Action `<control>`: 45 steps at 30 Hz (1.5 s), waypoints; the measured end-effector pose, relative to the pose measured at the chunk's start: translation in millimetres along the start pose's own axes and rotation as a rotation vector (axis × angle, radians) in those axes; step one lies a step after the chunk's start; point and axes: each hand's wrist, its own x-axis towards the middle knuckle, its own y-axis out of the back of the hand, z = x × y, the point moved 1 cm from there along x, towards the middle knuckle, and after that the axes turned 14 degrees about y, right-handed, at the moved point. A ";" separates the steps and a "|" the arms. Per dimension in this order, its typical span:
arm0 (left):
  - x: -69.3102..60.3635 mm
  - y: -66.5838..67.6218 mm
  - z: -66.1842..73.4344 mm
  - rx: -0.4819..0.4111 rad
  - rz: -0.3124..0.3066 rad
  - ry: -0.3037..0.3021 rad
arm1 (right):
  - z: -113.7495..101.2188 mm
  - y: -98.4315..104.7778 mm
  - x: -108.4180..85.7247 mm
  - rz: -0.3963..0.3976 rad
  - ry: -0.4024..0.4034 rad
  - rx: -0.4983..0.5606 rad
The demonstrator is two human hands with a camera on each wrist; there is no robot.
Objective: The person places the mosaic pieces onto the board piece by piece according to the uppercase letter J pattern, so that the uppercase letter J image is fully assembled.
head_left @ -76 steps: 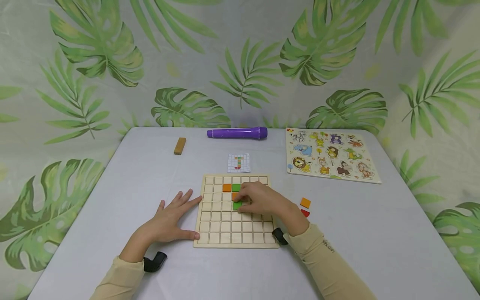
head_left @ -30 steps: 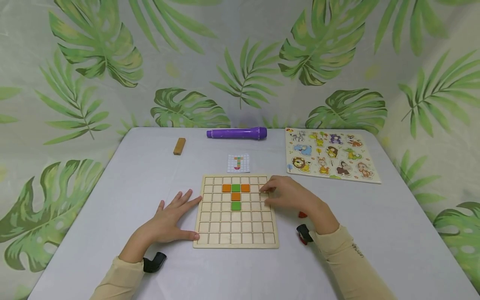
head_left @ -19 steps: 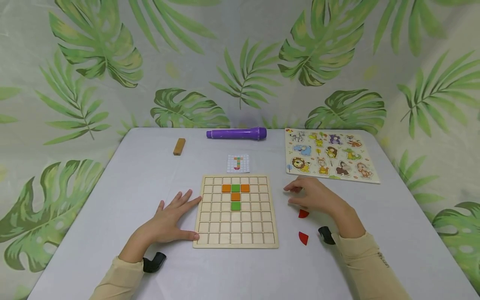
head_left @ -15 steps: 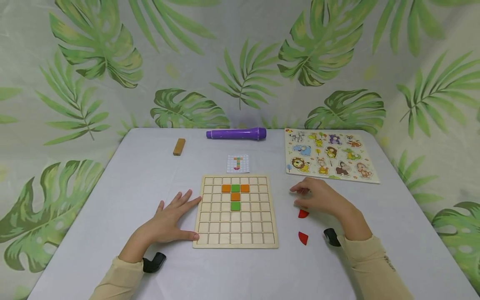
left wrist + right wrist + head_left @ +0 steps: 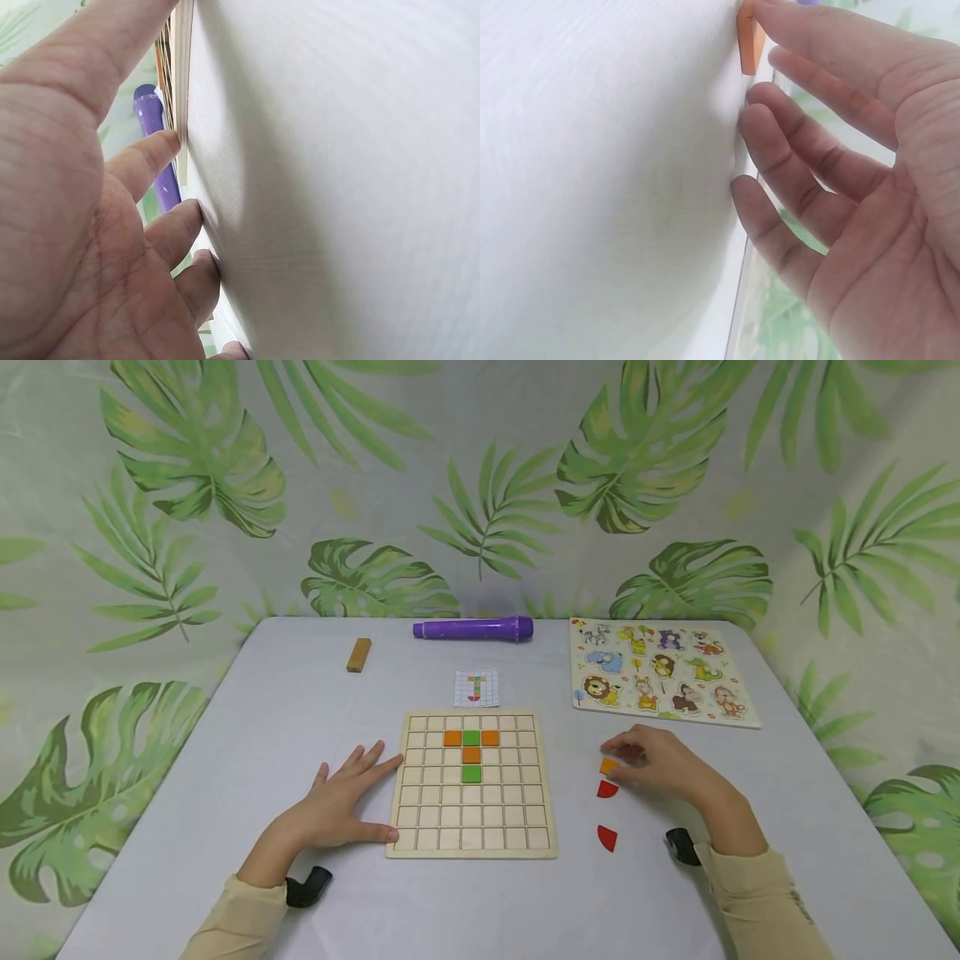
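Observation:
A square wooden grid board (image 5: 442,816) holds several orange and green tiles in a T-like arrangement. The left hand (image 5: 341,802) lies spread at the board's left side, thumb and index finger touching its edge; in the left wrist view its fingertips rest on the cloth beside the board (image 5: 183,90). Right of the board, the right hand (image 5: 667,766) has its thumb and index finger at the edges of a yellow-orange tile (image 5: 608,766) on the table. The right wrist view shows the thumb against that tile (image 5: 748,45), the other fingers loosely bent.
Two red quarter-round pieces (image 5: 607,789) lie nearer the table's front than the tile. Behind the board are a small pattern card (image 5: 486,691) and a purple microphone (image 5: 472,629). A wooden block (image 5: 359,655) is at back left, an animal puzzle (image 5: 622,668) at back right.
An orange tile now lies right of the top green one on the board. The right hand has moved right, off the board, to the yellow-orange tile. The left hand stays in place.

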 end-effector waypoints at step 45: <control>-4.2 0.9 2.1 -0.005 -0.012 -0.005 | -5.9 -5.8 -4.9 0.066 0.028 -0.036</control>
